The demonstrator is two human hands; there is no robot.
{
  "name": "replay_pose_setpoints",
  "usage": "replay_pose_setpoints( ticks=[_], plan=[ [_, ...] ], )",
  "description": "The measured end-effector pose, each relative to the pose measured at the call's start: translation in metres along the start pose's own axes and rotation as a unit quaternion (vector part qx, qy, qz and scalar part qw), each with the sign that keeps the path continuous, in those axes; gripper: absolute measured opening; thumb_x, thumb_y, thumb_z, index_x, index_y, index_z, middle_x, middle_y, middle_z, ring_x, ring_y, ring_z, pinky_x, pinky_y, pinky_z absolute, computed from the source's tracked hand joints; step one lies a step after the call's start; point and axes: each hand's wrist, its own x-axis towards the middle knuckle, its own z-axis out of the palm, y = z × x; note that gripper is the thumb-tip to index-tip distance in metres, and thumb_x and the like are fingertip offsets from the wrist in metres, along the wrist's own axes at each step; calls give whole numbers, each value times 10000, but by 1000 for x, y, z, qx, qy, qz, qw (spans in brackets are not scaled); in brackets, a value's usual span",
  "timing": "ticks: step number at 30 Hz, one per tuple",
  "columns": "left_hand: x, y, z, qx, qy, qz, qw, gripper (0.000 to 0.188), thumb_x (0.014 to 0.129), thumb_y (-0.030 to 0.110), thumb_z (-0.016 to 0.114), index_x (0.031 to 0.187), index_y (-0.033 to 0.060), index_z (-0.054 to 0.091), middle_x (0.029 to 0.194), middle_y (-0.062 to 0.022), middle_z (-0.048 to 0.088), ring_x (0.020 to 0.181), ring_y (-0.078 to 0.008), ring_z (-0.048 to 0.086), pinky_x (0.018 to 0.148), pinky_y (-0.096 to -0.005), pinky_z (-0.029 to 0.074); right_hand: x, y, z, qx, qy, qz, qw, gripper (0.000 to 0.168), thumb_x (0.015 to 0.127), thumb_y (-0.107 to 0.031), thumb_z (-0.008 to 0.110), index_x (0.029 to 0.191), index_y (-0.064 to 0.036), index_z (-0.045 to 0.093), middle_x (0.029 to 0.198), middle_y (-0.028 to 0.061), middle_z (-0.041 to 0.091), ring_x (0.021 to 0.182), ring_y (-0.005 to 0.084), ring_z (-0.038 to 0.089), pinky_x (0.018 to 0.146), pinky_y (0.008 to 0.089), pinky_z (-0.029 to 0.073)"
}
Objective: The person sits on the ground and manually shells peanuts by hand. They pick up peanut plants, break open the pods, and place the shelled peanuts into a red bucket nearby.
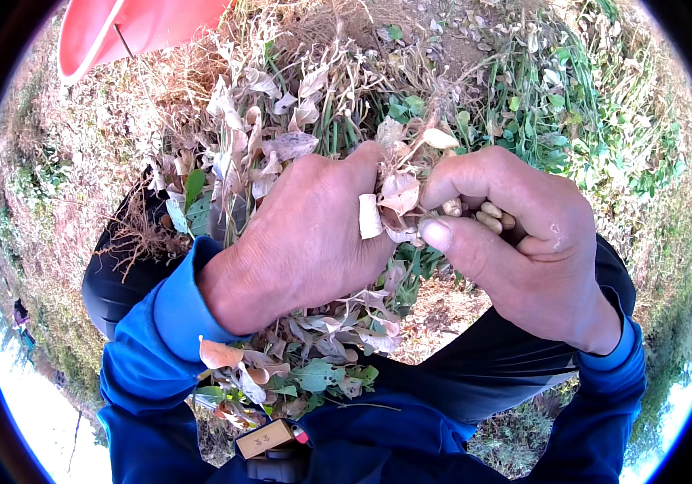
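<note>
My left hand [303, 236] is closed around a bunch of peanut plants, whose dry leaves [346, 327] hang below it over my lap. A strip of white tape or bandage is around one finger. At the right of that fist, my right hand [509, 242] holds several peanut pods [489, 216] in its curled fingers. Its thumb and forefinger pinch at the roots and dry leaves [400, 193] of the bunch. One pale pod [440, 138] sticks out from the roots just above the two hands.
A red plastic basin [146, 27] stands at the upper left. Pulled plants with dry leaves [291, 109] lie in front of me, with greener plants [539, 121] at the upper right. Roots [140, 227] rest by my left knee. A small box [264, 438] sits at my chest.
</note>
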Motion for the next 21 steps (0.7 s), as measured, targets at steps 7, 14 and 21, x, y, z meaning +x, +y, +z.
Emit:
replay_pose_setpoints(
  ticks=[7, 14, 21],
  plan=[
    [-1, 3, -2, 85, -33, -29, 995, 301, 722, 139, 694, 876, -65, 535, 650, -254, 605, 650, -438, 631, 590, -488, 510, -2, 9, 7, -144, 50, -96, 984, 216, 807, 18, 678, 1011, -21, 620, 783, 56, 631, 607, 77, 552, 519, 228, 411],
    [-4, -1, 2, 107, -59, -33, 992, 313, 715, 141, 692, 877, -76, 534, 650, -263, 603, 645, -442, 627, 610, -500, 516, -2, 13, 13, -152, 27, -104, 983, 255, 783, 27, 700, 1019, -22, 617, 854, 122, 652, 681, 189, 639, 580, 284, 493],
    [-4, 2, 5, 118, -62, -36, 990, 317, 721, 150, 687, 861, -88, 529, 633, -268, 595, 638, -439, 629, 587, -497, 517, -4, 14, 15, -178, 48, -101, 978, 238, 792, 35, 674, 1019, 5, 610, 811, 131, 646, 624, 201, 620, 557, 285, 485]
  ],
)
